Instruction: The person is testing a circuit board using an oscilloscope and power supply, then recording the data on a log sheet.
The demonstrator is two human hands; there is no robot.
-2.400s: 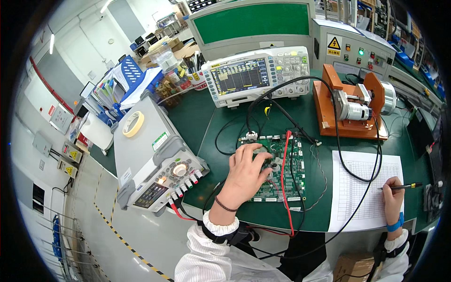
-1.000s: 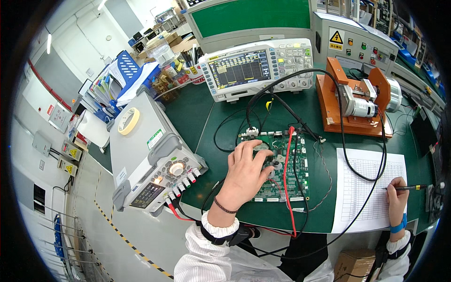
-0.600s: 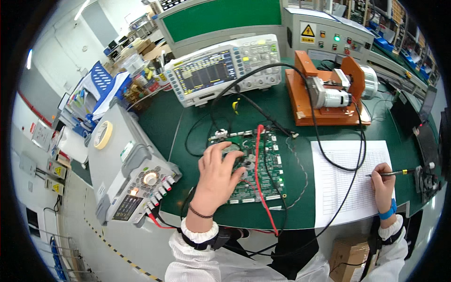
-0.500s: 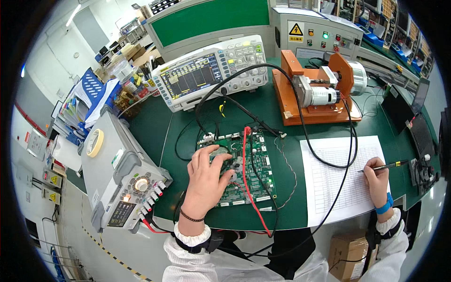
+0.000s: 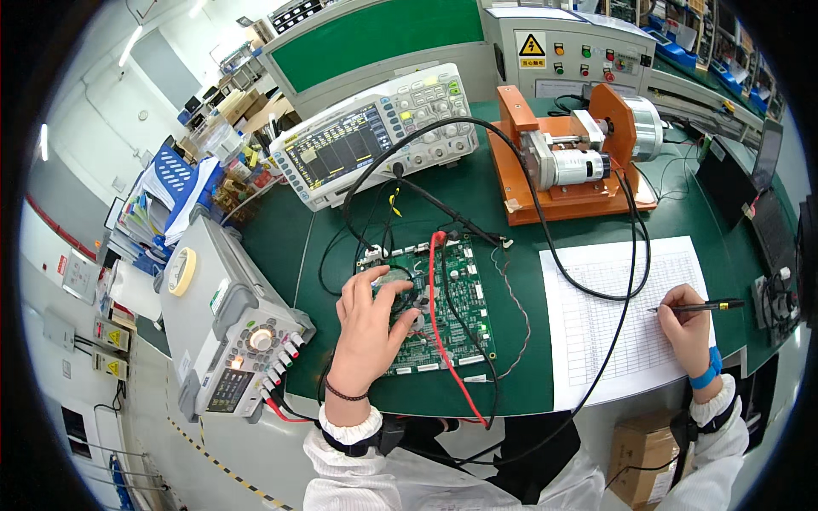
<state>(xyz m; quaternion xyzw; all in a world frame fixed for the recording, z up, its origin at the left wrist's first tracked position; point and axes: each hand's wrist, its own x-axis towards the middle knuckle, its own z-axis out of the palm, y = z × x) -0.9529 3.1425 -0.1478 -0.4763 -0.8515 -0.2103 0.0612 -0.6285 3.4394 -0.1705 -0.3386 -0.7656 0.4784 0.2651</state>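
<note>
My left hand rests over the left part of a green circuit board, its fingers bent and apart, thumb away from the index finger. Beneath those fingers the board's parts are partly hidden. A red lead and a black lead cross the board beside this hand. In my right hand a black pen is pinched, lying nearly level. Its tip is at the right side of a printed table sheet; whether it touches the paper I cannot tell.
Behind the board stands an oscilloscope with its screen lit. A grey bench power supply carries a tape roll at left. An orange motor stand is at far right. A thick black cable loops across the sheet.
The pen has tipped closer to level in my right hand. My left hand keeps its place over the board. The whole view has shifted slightly.
</note>
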